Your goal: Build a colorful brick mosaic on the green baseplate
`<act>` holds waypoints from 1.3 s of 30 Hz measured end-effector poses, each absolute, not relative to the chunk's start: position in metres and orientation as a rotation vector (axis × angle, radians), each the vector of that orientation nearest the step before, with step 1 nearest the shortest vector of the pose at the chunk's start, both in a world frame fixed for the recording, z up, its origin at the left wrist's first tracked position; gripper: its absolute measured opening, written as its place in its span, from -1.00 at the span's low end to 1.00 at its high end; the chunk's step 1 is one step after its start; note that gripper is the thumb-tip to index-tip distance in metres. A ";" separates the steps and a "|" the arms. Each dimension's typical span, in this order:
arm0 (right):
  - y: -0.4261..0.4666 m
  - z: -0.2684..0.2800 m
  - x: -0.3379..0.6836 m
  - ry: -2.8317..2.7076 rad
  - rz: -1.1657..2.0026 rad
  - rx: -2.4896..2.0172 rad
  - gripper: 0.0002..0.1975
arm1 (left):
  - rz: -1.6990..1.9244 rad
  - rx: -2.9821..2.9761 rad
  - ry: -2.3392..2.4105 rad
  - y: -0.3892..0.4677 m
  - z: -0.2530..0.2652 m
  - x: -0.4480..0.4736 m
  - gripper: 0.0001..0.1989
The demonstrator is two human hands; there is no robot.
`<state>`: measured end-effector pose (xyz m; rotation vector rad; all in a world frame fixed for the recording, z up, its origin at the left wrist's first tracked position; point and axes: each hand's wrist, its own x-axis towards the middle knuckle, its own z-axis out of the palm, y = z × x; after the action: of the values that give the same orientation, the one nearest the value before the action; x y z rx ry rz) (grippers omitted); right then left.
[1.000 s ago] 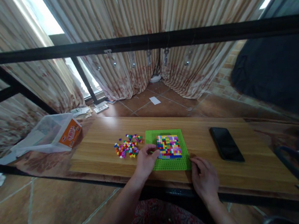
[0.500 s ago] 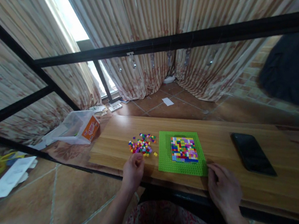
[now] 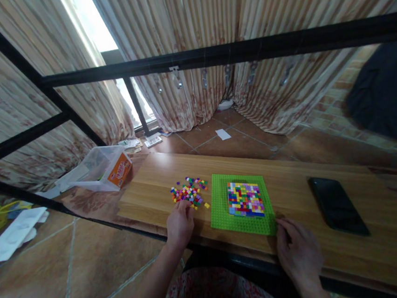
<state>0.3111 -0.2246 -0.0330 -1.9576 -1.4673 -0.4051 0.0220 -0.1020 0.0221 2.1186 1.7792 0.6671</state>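
My left hand (image 3: 180,223) is at the near edge of a pile of tiny coloured building bricks (image 3: 187,193), its fingers drawn together in a pinch. Whatever is between those fingertips is hidden. To the right of the pile lies a green studded baseplate (image 3: 219,212). Fixed on its middle is a dense square of many-coloured bricks (image 3: 245,199). My right hand (image 3: 298,247) has its fingers curled closed at the baseplate's near right corner, thumb and forefinger on the edge.
A black phone (image 3: 338,206) lies on the wooden tabletop (image 3: 286,187) at the right. A clear plastic bin with an orange label (image 3: 97,168) stands beyond the left end. A black metal rail (image 3: 210,56) crosses in front of the curtains.
My left hand has shifted slightly right and turned, its fingertips now closer together at the bricks. The right hand stays at the baseplate corner. The view has moved a little.
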 end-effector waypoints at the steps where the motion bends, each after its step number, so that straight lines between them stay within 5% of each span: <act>1: -0.225 -0.033 0.311 -1.468 -0.403 -1.955 -0.68 | 0.708 2.109 1.747 -0.102 0.023 0.022 -0.90; 11: -0.224 -0.028 0.307 -1.442 -0.378 -1.971 -0.72 | 0.767 2.142 1.189 -0.119 0.044 0.077 -0.87; 39: -0.224 -0.028 0.305 -1.431 -0.389 -1.969 -0.75 | 0.858 1.848 1.255 -0.114 0.036 0.115 -0.96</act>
<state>0.3053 -0.2243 -0.0279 -1.9689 -1.4305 -0.3893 0.1153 -0.1138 0.0359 1.8482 1.2547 0.8578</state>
